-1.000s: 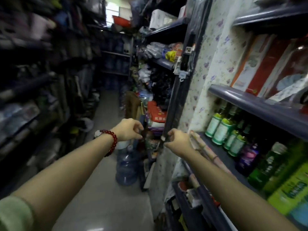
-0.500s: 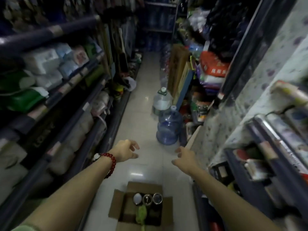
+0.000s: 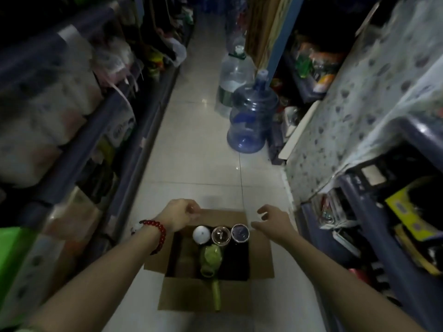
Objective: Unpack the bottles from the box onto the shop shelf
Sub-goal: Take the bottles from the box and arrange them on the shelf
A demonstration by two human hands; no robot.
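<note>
An open cardboard box [image 3: 260, 262] sits on the aisle floor below me, flaps spread. Along its far side stand three bottles seen from above: a white-capped one [image 3: 201, 234], a clear-capped one [image 3: 221, 235] and a dark-capped one [image 3: 240, 233]. A green bottle [image 3: 211, 258] lies in the middle of the box. My left hand [image 3: 180, 213], with a red bead bracelet at the wrist, hovers over the box's far left corner, fingers loosely curled and holding nothing. Just above the far right corner is my right hand [image 3: 272, 220], fingers spread, empty.
Two big water jugs, a blue one [image 3: 251, 118] and a clear one [image 3: 233, 80], stand on the floor ahead. Stocked shelves [image 3: 134, 121] line the left. The right-hand shelf unit [image 3: 359, 207] has a flowered cloth [image 3: 354, 104] draped over it.
My view has tipped down from the shelf of green bottles to the floor. Both hands have dropped from shelf height to just above the box, which now fills the lower middle.
</note>
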